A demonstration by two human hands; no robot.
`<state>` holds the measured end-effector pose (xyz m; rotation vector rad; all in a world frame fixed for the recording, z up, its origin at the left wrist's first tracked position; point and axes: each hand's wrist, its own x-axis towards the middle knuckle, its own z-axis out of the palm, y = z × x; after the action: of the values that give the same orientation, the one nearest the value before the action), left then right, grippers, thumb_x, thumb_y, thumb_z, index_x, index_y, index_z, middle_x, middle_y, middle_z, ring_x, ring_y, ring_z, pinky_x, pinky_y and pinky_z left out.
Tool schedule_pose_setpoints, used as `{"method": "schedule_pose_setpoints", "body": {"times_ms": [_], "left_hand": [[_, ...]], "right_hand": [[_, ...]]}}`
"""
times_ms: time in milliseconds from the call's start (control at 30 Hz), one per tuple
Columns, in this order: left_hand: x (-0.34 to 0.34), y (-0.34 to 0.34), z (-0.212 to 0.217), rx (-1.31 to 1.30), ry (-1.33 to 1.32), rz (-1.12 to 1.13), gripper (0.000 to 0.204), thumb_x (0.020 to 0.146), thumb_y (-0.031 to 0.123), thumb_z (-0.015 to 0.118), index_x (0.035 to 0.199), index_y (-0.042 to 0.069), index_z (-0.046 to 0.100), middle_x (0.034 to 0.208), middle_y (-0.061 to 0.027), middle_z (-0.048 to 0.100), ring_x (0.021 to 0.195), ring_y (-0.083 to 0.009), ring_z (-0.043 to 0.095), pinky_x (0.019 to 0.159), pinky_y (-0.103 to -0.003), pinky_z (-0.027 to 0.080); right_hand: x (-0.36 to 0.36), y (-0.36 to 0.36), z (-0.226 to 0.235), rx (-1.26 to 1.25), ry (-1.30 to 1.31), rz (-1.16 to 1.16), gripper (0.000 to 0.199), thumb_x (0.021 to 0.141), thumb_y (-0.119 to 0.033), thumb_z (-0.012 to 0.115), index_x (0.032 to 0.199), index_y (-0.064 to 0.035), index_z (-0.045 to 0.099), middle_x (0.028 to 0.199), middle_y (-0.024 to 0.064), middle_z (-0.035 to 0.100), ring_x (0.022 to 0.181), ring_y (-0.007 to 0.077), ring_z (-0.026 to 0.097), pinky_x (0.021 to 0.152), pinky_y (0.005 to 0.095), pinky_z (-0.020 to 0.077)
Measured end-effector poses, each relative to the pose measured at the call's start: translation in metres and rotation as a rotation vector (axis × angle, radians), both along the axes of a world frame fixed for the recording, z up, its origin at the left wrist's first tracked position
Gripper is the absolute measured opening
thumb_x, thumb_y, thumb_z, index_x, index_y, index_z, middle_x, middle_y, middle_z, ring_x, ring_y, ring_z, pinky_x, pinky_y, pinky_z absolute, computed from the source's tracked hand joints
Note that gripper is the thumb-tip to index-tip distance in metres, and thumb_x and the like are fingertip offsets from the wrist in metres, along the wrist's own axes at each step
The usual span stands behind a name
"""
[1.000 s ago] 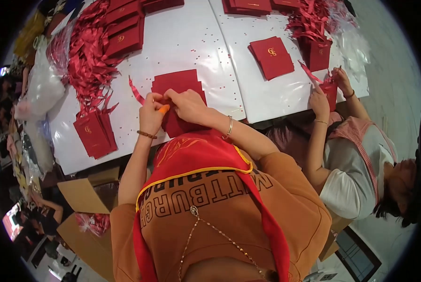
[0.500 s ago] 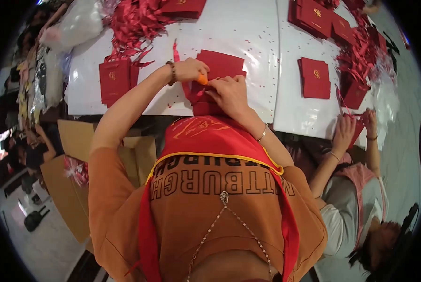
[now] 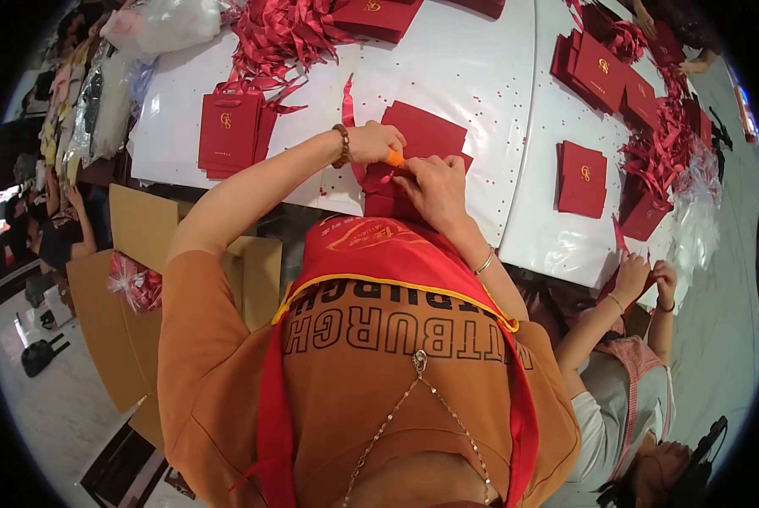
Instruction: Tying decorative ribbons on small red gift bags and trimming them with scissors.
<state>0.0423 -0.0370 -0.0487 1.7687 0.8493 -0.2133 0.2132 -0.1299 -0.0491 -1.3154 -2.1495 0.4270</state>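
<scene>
My left hand (image 3: 374, 142), with a beaded bracelet at the wrist, is closed above a small red paper bag (image 3: 381, 206) at the table's near edge. A bright orange piece (image 3: 394, 158) shows at its fingertips; whether it is held or worn on a finger I cannot tell. My right hand (image 3: 438, 190) pinches close beside it, over the bag, at a red ribbon (image 3: 359, 172) that runs under my left wrist. Its fingertips are partly hidden. Just beyond both hands lie more flat red bags (image 3: 426, 127).
A white-covered table (image 3: 481, 68) carries red bags (image 3: 229, 131) and a heap of ribbons (image 3: 282, 38) at the far left. Further bags (image 3: 582, 179) lie right. A co-worker's hands (image 3: 642, 279) handle a red bag there. An open cardboard box (image 3: 142, 229) stands at my left.
The whole view has shifted, so the table and bags appear farther right. My hands stay together over the bag, and the orange piece now shows longer between them.
</scene>
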Motion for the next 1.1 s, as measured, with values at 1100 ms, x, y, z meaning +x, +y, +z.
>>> {"method": "schedule_pose_setpoints", "body": {"times_ms": [1100], "left_hand": [[0.012,-0.025,-0.028,0.28,-0.194,0.555,0.009,0.074,0.007,0.059,0.081,0.002,0.062,0.074,-0.0116,0.064,0.069,-0.0225,0.062,0.062,-0.032,0.049]], "right_hand": [[0.008,0.033,-0.019,-0.065,-0.213,-0.112,0.027,0.058,-0.014,0.073,0.082,-0.0125,0.062,0.09,0.0029,0.049,0.088,0.022,0.045,0.071,0.0384,0.0322]]}}
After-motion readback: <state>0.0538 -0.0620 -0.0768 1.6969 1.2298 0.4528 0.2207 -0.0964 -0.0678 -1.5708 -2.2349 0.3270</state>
